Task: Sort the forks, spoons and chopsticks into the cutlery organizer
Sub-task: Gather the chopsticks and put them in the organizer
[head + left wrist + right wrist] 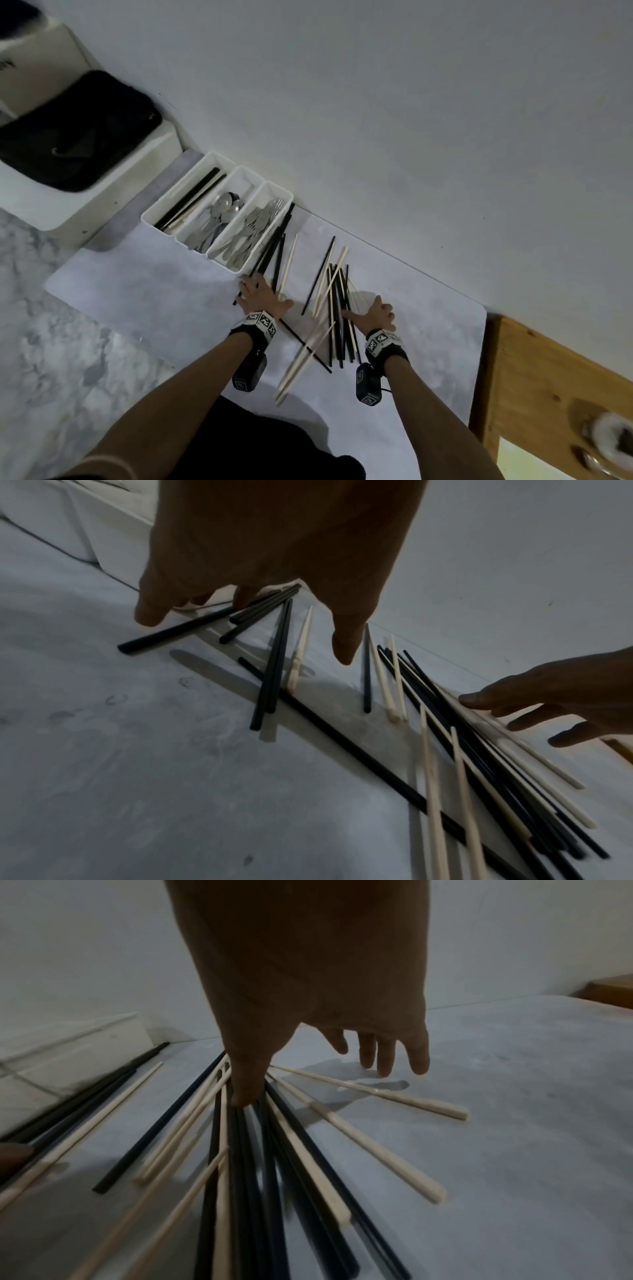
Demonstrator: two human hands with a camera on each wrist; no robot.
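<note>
Many loose chopsticks (334, 301) lie on the worktop (144, 274) just right of the cutlery organizer (219, 212). Left hand (262, 294) and right hand (375, 313) rest spread on them, gripping nothing; better rake them parallel, then lift into the organizer's far-left compartment.

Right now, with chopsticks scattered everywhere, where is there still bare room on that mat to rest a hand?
The mat lies bare left of the left hand, in front of the organizer. It is also bare right of the right hand, toward the wooden surface. Between the hands, the chopsticks crowd the mat.
</note>
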